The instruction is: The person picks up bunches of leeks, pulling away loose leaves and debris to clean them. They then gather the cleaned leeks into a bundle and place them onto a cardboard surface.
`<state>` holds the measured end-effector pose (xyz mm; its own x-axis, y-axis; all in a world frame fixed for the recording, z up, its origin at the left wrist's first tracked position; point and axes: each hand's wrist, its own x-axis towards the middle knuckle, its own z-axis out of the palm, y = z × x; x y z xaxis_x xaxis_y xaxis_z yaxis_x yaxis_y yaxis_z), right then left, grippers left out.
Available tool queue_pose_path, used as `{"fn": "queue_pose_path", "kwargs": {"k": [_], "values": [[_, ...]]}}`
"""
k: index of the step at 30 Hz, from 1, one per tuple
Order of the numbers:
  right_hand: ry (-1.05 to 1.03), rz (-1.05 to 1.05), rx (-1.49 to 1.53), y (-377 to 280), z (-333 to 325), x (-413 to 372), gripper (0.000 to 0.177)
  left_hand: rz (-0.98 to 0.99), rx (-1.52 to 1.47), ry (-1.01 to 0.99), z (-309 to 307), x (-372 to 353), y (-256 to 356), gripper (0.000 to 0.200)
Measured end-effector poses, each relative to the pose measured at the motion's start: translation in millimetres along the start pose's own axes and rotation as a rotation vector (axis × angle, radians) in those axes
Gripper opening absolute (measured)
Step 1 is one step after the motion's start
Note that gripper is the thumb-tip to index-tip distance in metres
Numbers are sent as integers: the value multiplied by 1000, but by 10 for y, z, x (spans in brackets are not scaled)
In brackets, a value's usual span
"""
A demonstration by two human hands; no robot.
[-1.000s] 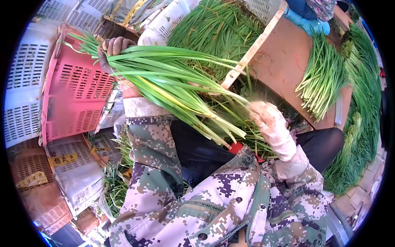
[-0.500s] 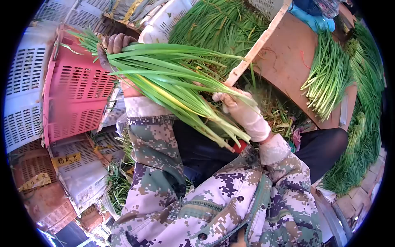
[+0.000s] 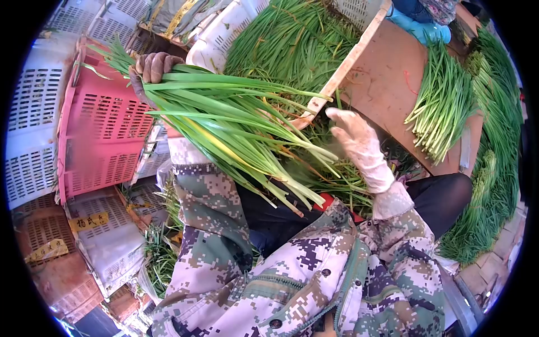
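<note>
My left hand [image 3: 152, 72], in a dark brown glove, is wrapped round the leafy part of a bunch of garlic chives [image 3: 224, 121]. Long flat leaves slant down across my lap, with pale stem ends toward the lower right and a few yellowed blades among the green. Just right of those stems is my right hand [image 3: 355, 137], in a whitish glove, fingers stretched out and apart, holding nothing. Loose trimmings [image 3: 351, 185] lie beneath it. Beyond both hands, a white crate [image 3: 210, 50] holds more garlic chives [image 3: 292, 48].
A brown board [image 3: 376, 73] bears a neat bundle of chives [image 3: 443, 106]. Farther right lies a long heap of greens [image 3: 497, 140]. Pink [image 3: 106, 129] and white crates [image 3: 33, 123] stack up at left. A person's blue-covered arm [image 3: 418, 25] shows at the top right.
My right hand has come off the stem ends, moved slightly up and right, and opened. My left hand keeps its hold, and the bunch has spread and sagged a little.
</note>
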<state>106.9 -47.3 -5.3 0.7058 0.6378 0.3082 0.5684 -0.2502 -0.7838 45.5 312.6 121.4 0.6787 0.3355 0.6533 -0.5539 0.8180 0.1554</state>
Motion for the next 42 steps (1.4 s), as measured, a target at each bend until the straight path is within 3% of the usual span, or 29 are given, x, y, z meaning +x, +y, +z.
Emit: {"fn": "queue_pose_path", "kwargs": {"k": [2, 4, 7, 8, 10, 12, 14, 16, 18, 19, 20, 22, 24, 25, 28, 30, 32, 33, 34, 36, 38, 39, 42], "values": [[117, -63, -350, -148, 214, 192, 44, 2, 8, 17, -5, -13, 26, 23], [101, -116, -273, -177, 244, 273, 43, 3, 15, 29, -13, -4, 37, 23], [-54, -13, 40, -329, 433, 486, 33, -10, -15, 32, -23, 5, 9, 23], [-234, 170, 287, -267, 478, 508, 25, -14, -38, 38, -17, -13, -8, 22], [-109, 44, 2, -220, 515, 445, 18, -16, -58, 46, -8, -10, 5, 22], [-56, 121, 216, -108, 329, 218, 20, -6, -43, 42, -35, -9, 87, 21], [-107, 636, 152, 618, -13, -144, 23, 59, 20, 142, -17, -25, 163, 20], [-458, 533, -357, 790, -113, -250, 23, 77, 37, 168, -62, -6, 262, 20], [-195, 865, 503, 716, -82, -587, 23, 79, 51, 191, -136, 4, 313, 21], [-272, 703, 237, 521, -93, -500, 20, 90, 61, 215, -161, -5, 336, 21], [-226, 642, 517, 234, -106, -376, 23, 103, 74, 232, -157, -8, 327, 21], [-274, 549, 648, 16, -164, -272, 29, 115, 82, 257, -205, -37, 304, 22], [-297, 611, 850, -225, -168, -183, 39, -22, 43, 35, -243, -19, 209, 21], [-384, 613, 978, -231, -140, -139, 47, -102, 250, 5, -204, 42, 296, 20], [-418, 632, 1072, -352, 19, 30, 52, 19, 114, 112, -262, 8, 173, 20], [-471, 598, 981, -615, 8, 168, 46, -6, 122, 102, -229, 12, 128, 20], [-474, 555, 867, -790, -56, 119, 28, -24, 138, 91, -188, -5, 111, 20], [-472, 662, 808, -856, -90, 75, 22, 14, 148, 117, -168, -12, 94, 20], [-495, 540, 600, -881, -176, 22, 21, 50, 157, 143, -147, -20, 95, 20], [-450, 452, 562, -624, -245, -230, 20, 35, 108, 133, -57, -12, 112, 22], [-400, 739, 490, -58, -170, -572, 17, -11, -9, 127, 15, -28, 112, 24], [-352, 769, 417, 154, -171, -733, 16, -39, -45, 71, 23, -18, 129, 25], [-307, 840, 364, -120, -311, -534, 14, 9, 32, -15, 142, 41, 166, 25]]}}
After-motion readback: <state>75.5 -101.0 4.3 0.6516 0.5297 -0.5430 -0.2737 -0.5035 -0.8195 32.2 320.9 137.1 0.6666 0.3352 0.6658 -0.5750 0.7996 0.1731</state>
